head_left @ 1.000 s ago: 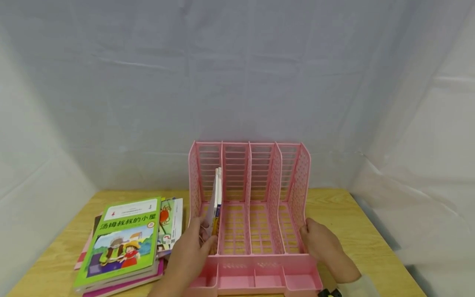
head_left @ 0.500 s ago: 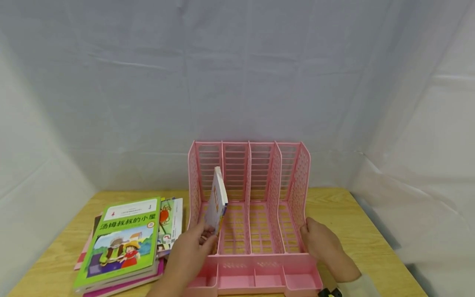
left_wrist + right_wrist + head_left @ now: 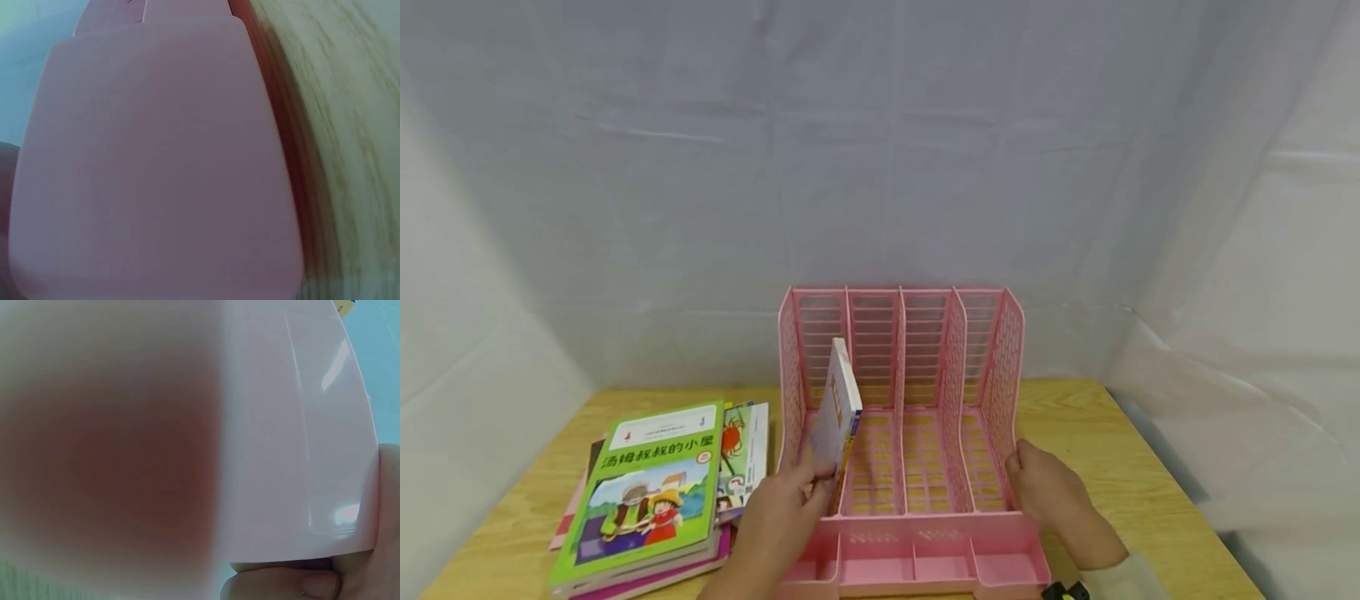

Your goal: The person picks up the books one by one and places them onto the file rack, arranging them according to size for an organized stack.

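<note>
A pink plastic file rack (image 3: 925, 527) stands on the table, with upright dividers and a low front tray. My left hand (image 3: 778, 512) holds a thin white-covered book (image 3: 837, 412) upright at the leftmost slot, thumb near its lower spine edge. The book's front edge angles toward the first divider. At the right outer wall, my right hand (image 3: 1048, 492) grips the rack low down. In the right wrist view, fingers (image 3: 281, 584) curl at the edge of the pink panel (image 3: 275, 456); a blur covers the left half. The left wrist view is mostly filled by the rack's pink front end (image 3: 156, 162).
Left of the rack lies a book pile, topped by a green book (image 3: 651, 492) with a cartoon cover. A book with a red crab (image 3: 745, 450) sticks out from it. The wooden table (image 3: 1120, 467) is bounded by pale sheeting (image 3: 880, 167) behind and at both sides.
The white book has turned from nearly edge-on to showing more of its cover, its near edge swinging right. The right hand keeps its grip on the rack's right wall.
</note>
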Demonstrator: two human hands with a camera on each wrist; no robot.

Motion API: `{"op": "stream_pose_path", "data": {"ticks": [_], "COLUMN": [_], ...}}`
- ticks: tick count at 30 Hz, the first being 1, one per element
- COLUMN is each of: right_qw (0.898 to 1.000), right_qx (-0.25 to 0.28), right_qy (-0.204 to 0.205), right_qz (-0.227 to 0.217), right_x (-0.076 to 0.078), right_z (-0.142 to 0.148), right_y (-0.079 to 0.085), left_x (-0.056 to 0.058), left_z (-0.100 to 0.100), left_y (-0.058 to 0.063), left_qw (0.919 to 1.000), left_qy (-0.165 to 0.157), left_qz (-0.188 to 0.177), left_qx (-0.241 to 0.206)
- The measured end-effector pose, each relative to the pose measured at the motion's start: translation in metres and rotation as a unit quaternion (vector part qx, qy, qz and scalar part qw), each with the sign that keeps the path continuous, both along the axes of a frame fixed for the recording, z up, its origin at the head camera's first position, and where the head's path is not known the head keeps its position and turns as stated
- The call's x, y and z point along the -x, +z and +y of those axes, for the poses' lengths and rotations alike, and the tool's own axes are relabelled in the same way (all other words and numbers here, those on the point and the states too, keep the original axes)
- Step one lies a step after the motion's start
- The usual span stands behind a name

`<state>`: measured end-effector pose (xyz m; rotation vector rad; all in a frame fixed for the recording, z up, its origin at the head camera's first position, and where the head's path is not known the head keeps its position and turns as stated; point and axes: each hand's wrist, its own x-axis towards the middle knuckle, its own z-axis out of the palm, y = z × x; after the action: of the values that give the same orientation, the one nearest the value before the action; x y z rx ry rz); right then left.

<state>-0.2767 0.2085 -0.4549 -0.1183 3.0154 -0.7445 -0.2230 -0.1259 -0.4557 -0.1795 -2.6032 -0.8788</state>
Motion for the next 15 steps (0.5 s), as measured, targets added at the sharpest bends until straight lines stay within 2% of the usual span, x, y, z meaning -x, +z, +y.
{"op": "stream_pose_path", "data": {"ticks": [7,15], "right_qw": [1.0,1.0], "right_qx": [-0.002,-0.005], "right_qy": [-0.002,-0.003], "right_qz": [0.006,-0.003], "right_x": [-0.0005,0.0007], "right_z": [0.0011,-0.0001], "right_y": [-0.0005,-0.0002], "left_x": [0.0008,0.0024], "left_z": [-0.0008,-0.0013], "left_y": [-0.0025,-0.0069], "left_qw": [0.9998,0.9995], "left_qy": [-0.011,-0.006], "left_qz": [0.012,0.029], "left_qx": [0.015,0.013]}}
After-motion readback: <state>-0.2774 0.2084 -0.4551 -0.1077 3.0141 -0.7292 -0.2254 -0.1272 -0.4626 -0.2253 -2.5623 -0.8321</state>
